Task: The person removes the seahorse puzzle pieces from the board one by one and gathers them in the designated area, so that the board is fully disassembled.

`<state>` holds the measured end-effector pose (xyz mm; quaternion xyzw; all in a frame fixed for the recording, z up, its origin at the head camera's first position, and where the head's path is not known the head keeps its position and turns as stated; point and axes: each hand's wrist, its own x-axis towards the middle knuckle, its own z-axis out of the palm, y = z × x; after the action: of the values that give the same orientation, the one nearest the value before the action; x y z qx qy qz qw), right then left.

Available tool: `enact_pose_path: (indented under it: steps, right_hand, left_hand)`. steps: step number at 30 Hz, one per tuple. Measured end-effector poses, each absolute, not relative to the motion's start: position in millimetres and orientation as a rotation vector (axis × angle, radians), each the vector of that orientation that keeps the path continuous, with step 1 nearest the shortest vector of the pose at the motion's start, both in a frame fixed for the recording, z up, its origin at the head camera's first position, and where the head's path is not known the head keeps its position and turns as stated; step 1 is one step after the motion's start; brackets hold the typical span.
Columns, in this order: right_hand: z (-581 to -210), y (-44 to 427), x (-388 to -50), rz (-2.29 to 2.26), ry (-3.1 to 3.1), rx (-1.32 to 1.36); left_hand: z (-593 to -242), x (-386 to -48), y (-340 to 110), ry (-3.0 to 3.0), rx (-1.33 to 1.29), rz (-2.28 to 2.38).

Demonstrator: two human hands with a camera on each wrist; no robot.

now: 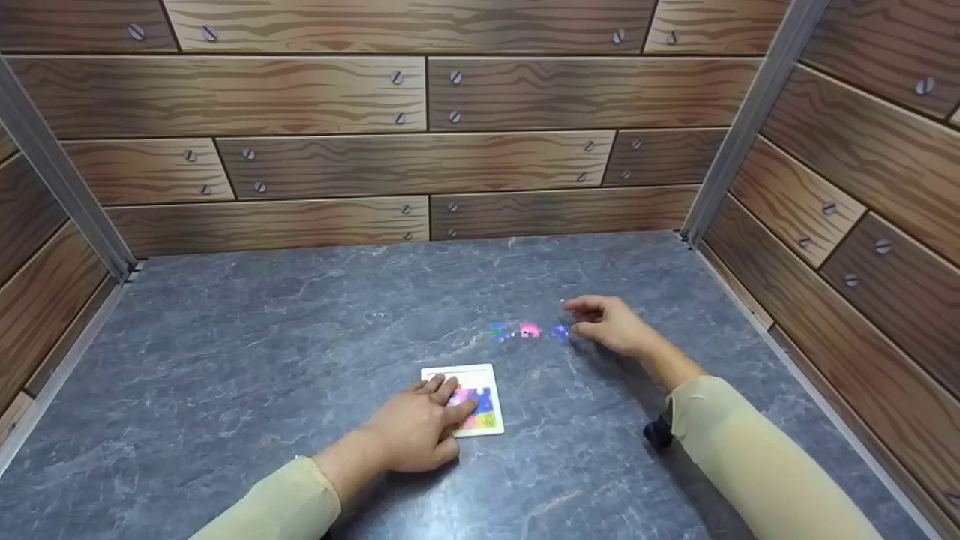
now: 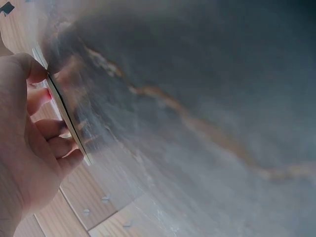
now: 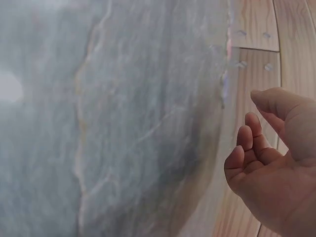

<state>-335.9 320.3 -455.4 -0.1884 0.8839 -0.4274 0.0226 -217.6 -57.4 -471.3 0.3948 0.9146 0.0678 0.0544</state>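
The jigsaw tray (image 1: 478, 373) lies on the worktop (image 1: 300, 330), with the left hand (image 1: 412, 427) across its left part. Behind the tray, and to its right, a left jigsaw piece (image 1: 496, 328), a middle jigsaw piece (image 1: 529, 330) and a right jigsaw piece (image 1: 559, 330) form a sideways row. The right hand (image 1: 619, 328) is just right of that row. The back wall (image 1: 322, 97) stands behind everything, between the left wall (image 1: 45, 300) and right wall (image 1: 862, 195).

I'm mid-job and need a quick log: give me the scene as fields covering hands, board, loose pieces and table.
Left hand: resting on board
Right hand: beside blue piece, holding nothing
Board: white rim, coloured pieces in, partly hidden by hand
Loose pieces: blue-green, pink, blue, in a row
Table: grey, marbled
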Motion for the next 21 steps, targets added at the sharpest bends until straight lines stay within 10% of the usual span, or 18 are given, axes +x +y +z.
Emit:
enact_pose_path:
  steps: [21]
  right_hand:
    - [-431, 260, -298, -1.196, 2.717, -0.846]
  left_hand:
    - [-465, -213, -62, 2.831, 1.201, 0.333]
